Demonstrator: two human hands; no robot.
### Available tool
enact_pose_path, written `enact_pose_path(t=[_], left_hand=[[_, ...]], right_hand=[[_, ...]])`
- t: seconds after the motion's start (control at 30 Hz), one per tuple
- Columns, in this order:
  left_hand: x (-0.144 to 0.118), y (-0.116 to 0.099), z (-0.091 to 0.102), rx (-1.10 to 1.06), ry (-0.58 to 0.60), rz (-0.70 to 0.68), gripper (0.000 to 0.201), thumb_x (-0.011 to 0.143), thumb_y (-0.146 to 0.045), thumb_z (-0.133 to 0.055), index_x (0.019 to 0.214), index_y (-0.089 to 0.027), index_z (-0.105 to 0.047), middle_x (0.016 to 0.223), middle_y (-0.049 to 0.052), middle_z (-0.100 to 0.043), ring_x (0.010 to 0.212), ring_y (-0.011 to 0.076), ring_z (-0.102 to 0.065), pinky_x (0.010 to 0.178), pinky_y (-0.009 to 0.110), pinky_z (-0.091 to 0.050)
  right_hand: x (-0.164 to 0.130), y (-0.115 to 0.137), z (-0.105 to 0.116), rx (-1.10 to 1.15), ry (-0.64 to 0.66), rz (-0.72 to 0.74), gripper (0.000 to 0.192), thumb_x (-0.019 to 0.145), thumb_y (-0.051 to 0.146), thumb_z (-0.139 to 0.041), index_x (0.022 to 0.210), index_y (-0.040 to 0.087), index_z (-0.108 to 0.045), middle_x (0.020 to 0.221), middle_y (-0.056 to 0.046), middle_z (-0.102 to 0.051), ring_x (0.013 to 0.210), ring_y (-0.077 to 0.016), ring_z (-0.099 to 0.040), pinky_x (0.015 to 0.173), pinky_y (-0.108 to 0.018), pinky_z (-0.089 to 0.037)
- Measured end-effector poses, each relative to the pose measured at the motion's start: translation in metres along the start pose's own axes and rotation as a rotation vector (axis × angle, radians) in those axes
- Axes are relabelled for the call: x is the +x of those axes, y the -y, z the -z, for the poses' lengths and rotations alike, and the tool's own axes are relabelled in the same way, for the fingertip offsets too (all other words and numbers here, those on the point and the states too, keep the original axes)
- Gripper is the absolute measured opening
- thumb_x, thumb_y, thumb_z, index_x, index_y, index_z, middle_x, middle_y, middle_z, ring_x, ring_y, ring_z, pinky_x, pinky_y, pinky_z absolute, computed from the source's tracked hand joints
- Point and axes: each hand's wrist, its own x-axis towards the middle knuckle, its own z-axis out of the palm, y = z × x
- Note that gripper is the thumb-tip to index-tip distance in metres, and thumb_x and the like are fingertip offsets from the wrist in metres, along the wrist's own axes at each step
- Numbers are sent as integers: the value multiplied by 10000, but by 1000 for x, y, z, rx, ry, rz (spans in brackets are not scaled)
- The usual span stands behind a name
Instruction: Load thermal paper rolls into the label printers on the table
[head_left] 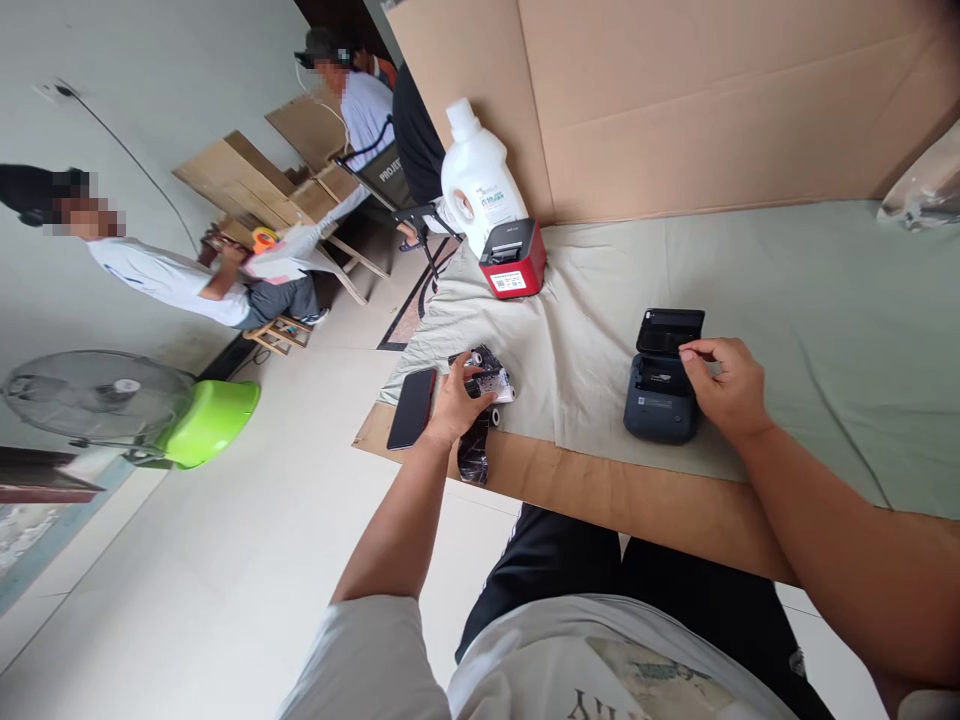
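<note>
My left hand [454,402] reaches over several small white paper rolls [504,393] with black plastic wrap, its thumb and fingers apart. A strip of the black wrap [473,455] hangs toward the table's front edge. Left of that hand lies a dark smartphone [412,409]. A small dark label printer [660,405] stands to the right, with its lid [670,328] raised and the compartment showing. At the lid's right edge my right hand [724,385] pinches with thumb and forefinger.
Behind the rolls stand a red and black printer [514,262] and a white detergent bottle [484,175]. Cardboard [712,110] walls the back of the cloth-covered table [592,320]. On the left are a fan [97,395], a green basin [214,420] and seated people [176,275].
</note>
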Motion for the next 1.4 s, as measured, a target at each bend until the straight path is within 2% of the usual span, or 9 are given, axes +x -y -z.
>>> enact_pose_path(t=[0.1, 0.17, 0.33, 0.47, 0.53, 0.63, 0.8, 1.03, 1.4], left_hand=[[6, -15, -5, -27, 34, -78, 309, 685, -106, -697, 972, -216, -724, 911, 48, -734, 968, 239, -657, 934, 353, -492], [6, -30, -7, -96, 24, -133, 166, 716, -120, -652, 827, -211, -737, 879, 46, -734, 927, 228, -671, 912, 345, -503], [-3, -87, -22, -406, -56, -260, 118, 774, -213, -652, 860, -182, -726, 872, 35, -728, 818, 172, -673, 814, 298, -529], [-8, -141, -56, -655, 60, -288, 120, 818, -262, -657, 888, -170, -690, 781, 11, -697, 657, 127, -647, 664, 249, -523], [-10, -162, -77, -698, 107, -337, 90, 834, -229, -642, 891, -171, -680, 797, 14, -698, 688, 131, -660, 684, 253, -531], [-14, -183, -103, -622, 72, -462, 119, 825, -107, -598, 877, -179, -678, 871, 29, -714, 817, 146, -681, 784, 271, -544], [-26, -187, -127, -407, 65, -666, 304, 744, 39, -522, 882, -186, -674, 941, 45, -707, 915, 161, -676, 866, 295, -556], [-42, -171, -138, -199, 99, -837, 354, 715, 35, -493, 929, -183, -670, 975, 68, -694, 1005, 209, -654, 936, 360, -552], [-30, -199, -121, -201, 75, -612, 325, 759, 23, -511, 970, -182, -651, 1011, 70, -696, 979, 205, -670, 902, 339, -554]], right_hand=[[1, -6, -2, 23, -24, -96, 190, 867, 353, -550, 875, 230, -694, 864, -75, -738, 814, -231, -659, 789, -416, -549], [2, -9, -3, 54, -29, -167, 195, 860, 352, -546, 892, 230, -694, 896, -76, -742, 813, -223, -661, 772, -402, -554], [2, -12, -5, 122, -16, -255, 228, 857, 374, -534, 919, 222, -694, 945, -80, -742, 811, -214, -662, 743, -387, -554], [2, -12, -6, 156, -15, -275, 256, 851, 400, -531, 912, 214, -695, 954, -87, -739, 779, -206, -652, 740, -387, -550], [2, -13, -5, 164, -10, -283, 265, 847, 408, -532, 914, 212, -697, 954, -88, -734, 761, -202, -646, 729, -382, -546], [3, -14, -5, 171, -5, -282, 264, 844, 412, -533, 913, 215, -696, 940, -83, -732, 751, -200, -640, 722, -378, -540], [3, -16, -6, 189, -4, -267, 264, 855, 416, -527, 911, 219, -694, 937, -78, -733, 757, -199, -644, 720, -371, -539], [3, -15, -6, 189, -5, -271, 254, 860, 399, -522, 915, 218, -692, 939, -78, -732, 767, -203, -642, 743, -385, -542], [4, -13, -5, 213, 15, -287, 243, 848, 397, -531, 906, 218, -685, 940, -72, -726, 751, -196, -637, 734, -379, -541]])
